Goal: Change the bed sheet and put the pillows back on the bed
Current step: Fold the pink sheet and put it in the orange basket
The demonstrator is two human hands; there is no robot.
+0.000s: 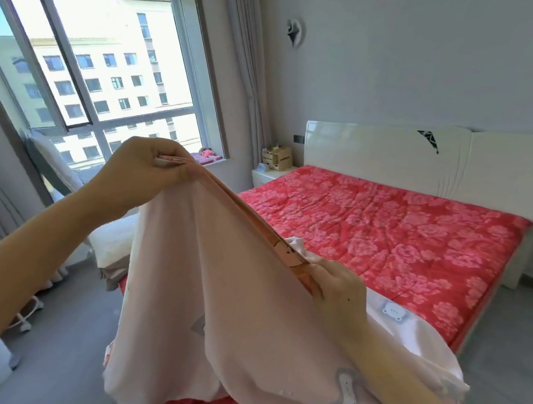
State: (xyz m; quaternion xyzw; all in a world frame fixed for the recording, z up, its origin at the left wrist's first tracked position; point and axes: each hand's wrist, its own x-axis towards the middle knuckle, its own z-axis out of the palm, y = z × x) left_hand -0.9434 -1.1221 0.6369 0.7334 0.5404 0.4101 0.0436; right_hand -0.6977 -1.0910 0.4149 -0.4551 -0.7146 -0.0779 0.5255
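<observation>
Head view. The pale pink bed sheet [214,295] is held up over the near corner of the bed, not yet spread. Its orange hem [255,230] is drawn taut as the long axis, running from 10 o'clock down to 4 o'clock. The left hand [149,172], raised at the 10 o'clock end, pinches the hem between thumb and curled fingers. The right hand [338,289], lower at the 4 o'clock end, grips the same hem in a closed fist and is the nearer hand to the mattress.

From the hands, the red floral mattress pad [403,244] stretches away toward 1 o'clock, ending at the white headboard [429,160], so the likely throw goes that way.

Hidden or unclear: the sheet covers the bed's near corner, and its lower folds run off behind the forearms. A pale soft bundle [114,244] at 9 o'clock, partly behind the sheet, may be the pillows; this cannot be confirmed.
</observation>
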